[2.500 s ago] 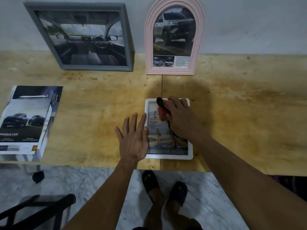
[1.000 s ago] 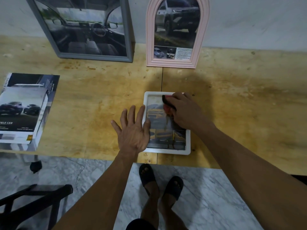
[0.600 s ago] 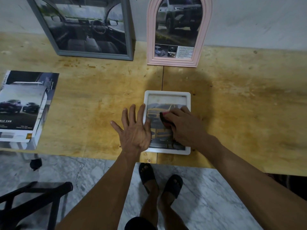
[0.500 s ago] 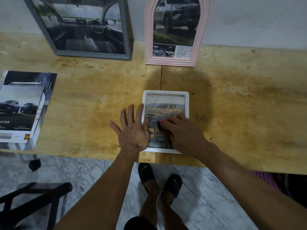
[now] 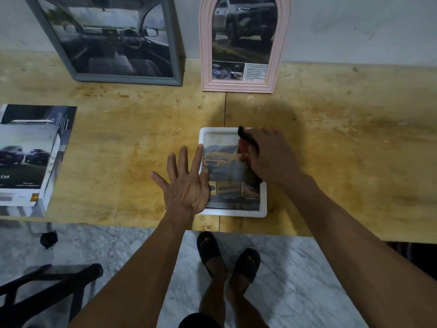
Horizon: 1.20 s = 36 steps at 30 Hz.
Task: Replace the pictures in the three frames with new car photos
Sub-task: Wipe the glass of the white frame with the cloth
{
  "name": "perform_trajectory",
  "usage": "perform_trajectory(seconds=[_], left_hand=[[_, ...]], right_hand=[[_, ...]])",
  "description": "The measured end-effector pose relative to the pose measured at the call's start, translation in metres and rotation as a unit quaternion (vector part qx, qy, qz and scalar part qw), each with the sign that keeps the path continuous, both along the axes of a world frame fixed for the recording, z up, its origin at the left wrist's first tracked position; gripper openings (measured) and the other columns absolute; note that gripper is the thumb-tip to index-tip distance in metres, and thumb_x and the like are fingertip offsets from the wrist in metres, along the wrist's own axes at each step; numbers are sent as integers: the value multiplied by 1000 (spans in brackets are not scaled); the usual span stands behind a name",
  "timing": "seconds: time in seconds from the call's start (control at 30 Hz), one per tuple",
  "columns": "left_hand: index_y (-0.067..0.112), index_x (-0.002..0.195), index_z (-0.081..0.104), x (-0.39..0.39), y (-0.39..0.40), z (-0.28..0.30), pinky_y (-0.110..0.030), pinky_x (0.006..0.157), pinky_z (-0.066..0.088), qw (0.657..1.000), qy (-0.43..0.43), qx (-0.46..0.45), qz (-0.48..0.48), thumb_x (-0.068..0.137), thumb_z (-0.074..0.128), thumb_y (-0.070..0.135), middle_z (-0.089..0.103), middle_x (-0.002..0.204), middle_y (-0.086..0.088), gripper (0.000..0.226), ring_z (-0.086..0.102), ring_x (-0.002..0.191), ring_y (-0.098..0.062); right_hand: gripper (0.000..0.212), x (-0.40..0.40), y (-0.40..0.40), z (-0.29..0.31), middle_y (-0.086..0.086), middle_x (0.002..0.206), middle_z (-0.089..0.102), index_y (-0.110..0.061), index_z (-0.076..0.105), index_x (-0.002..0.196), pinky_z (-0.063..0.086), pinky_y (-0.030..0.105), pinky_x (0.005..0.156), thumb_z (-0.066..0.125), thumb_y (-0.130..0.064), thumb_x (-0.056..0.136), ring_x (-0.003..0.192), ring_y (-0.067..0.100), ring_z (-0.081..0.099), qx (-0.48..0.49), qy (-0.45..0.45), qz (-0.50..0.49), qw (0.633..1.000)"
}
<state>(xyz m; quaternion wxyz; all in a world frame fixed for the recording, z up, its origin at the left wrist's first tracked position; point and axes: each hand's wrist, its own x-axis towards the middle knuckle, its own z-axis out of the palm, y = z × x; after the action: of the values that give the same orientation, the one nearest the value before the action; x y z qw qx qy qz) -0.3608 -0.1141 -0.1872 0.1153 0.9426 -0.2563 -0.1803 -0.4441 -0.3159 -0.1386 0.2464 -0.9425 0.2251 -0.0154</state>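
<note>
I see the white frame [image 5: 233,213] lying flat near the front edge of the worktop [image 5: 354,150], with an orange car photo [image 5: 221,159] in it. My left hand [image 5: 185,185] lies flat, fingers spread, thumb on the frame's left rim. My right hand [image 5: 272,157] is clenched round a red-and-black cloth [image 5: 243,142], pressed on the photo's upper right. The grey frame [image 5: 176,55] and pink arched frame [image 5: 203,55] lean on the wall behind. Brochures [image 5: 26,157] lie far left.
</note>
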Motion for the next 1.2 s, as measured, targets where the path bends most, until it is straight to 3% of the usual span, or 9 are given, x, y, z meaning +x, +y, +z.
perform_trajectory(seconds=[0.17,0.3,0.57,0.63,0.73,0.83,0.93,1.1,1.2], left_hand=[[55,151,-11,-1,-2,0,-76,108,-13,1000,7,10,10,103,8,59,-8,168,7,52,-14,153,-26],[55,151,-12,-3,-3,1,-76,107,-15,1000,16,7,21,103,7,59,-10,167,8,52,-17,153,-26],[55,151,-12,-4,-3,3,-76,107,-14,1000,15,5,24,102,7,58,-9,168,7,52,-17,153,-27],[55,151,-12,-4,-3,3,-76,107,-13,1000,18,7,21,102,8,58,-9,168,7,52,-17,153,-27],[56,150,-13,-2,-2,3,-77,107,-13,1000,25,9,13,102,9,60,-10,168,8,52,-17,153,-26],[57,151,-6,4,0,5,-76,108,-14,1000,30,4,4,101,8,62,-4,167,7,52,-13,153,-26],[54,152,6,9,1,6,-76,109,-9,999,22,-31,9,103,8,57,8,165,6,49,-4,151,-26],[50,155,0,8,1,0,-75,110,-11,1000,3,-25,11,105,7,53,6,165,10,50,-5,151,-26],[50,155,0,8,1,0,-74,110,-11,1000,3,-16,13,105,6,53,4,165,10,51,-5,151,-26]], right_hand=[[45,6,12,-26,3,146,45,-18,47,139,38,45,106,44,-35,98,129,33,39,-75,54,71,993],[51,-23,34,-14,6,140,50,-16,50,136,48,42,90,63,-15,87,116,31,44,-58,57,78,994],[42,-65,63,7,-2,120,62,-23,58,127,46,28,82,57,-10,87,106,19,49,19,131,152,979],[32,-63,54,21,-4,110,65,-26,63,119,53,30,81,60,-17,88,100,16,59,98,169,131,972],[25,-47,32,37,-13,96,62,-29,61,110,48,15,62,59,-15,89,80,3,60,219,101,-21,970],[27,-17,13,29,-3,108,59,-26,60,119,43,21,73,56,-27,92,90,12,54,141,-13,-143,980],[39,3,14,8,7,130,47,-26,60,120,40,39,97,38,-48,96,115,26,43,101,61,-127,985],[43,8,40,-11,13,141,37,-12,50,134,37,45,98,49,-22,92,119,36,34,-71,66,-149,984],[35,24,45,-9,16,132,46,-6,55,125,29,42,105,51,-14,91,117,33,35,-73,63,-126,987]])
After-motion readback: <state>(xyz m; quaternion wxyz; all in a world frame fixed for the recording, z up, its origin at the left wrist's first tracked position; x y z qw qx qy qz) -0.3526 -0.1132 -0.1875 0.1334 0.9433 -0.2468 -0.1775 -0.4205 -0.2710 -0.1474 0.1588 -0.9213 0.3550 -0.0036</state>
